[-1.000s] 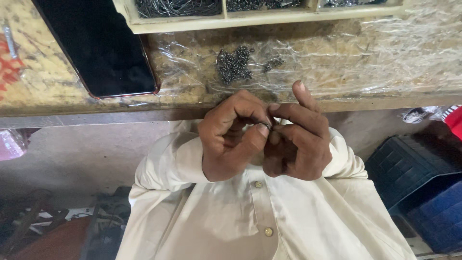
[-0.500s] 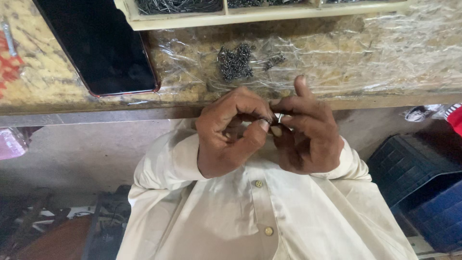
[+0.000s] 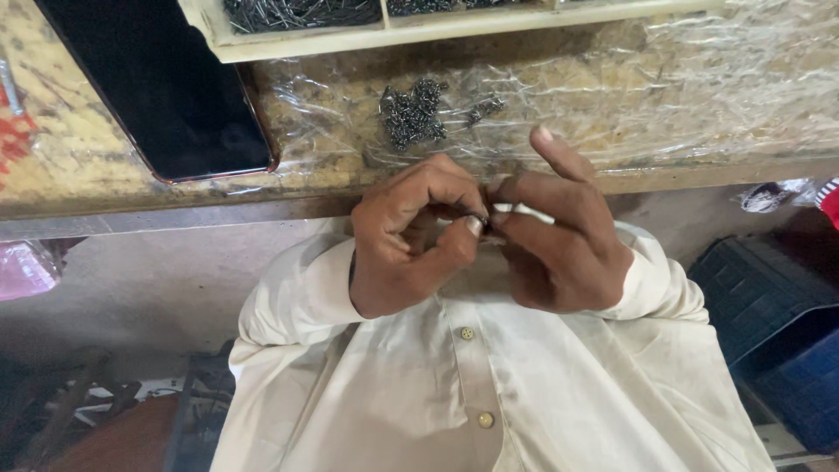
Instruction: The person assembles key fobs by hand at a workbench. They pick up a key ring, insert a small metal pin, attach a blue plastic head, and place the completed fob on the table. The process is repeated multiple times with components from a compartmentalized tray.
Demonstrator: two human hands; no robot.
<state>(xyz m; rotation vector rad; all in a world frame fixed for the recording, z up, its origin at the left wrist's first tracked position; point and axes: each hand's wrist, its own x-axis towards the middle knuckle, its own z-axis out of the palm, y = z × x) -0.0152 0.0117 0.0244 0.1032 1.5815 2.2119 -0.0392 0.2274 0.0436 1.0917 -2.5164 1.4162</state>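
Observation:
My left hand and my right hand meet fingertip to fingertip just below the table edge, in front of my cream shirt. Both pinch a small dark metal part between thumb and fingers. It is mostly hidden by the fingers. My right index finger sticks up toward the table. On the table just above the hands lies a small pile of dark metal pieces on a crinkled plastic film.
A black phone lies on the speckled tabletop at the left. A cream compartment tray with dark metal bits stands at the back. A blue crate sits low right, a pink bag low left.
Both hands have stayed joined on the small part and shifted slightly. The right fingers have spread a little, its index finger lifting higher.

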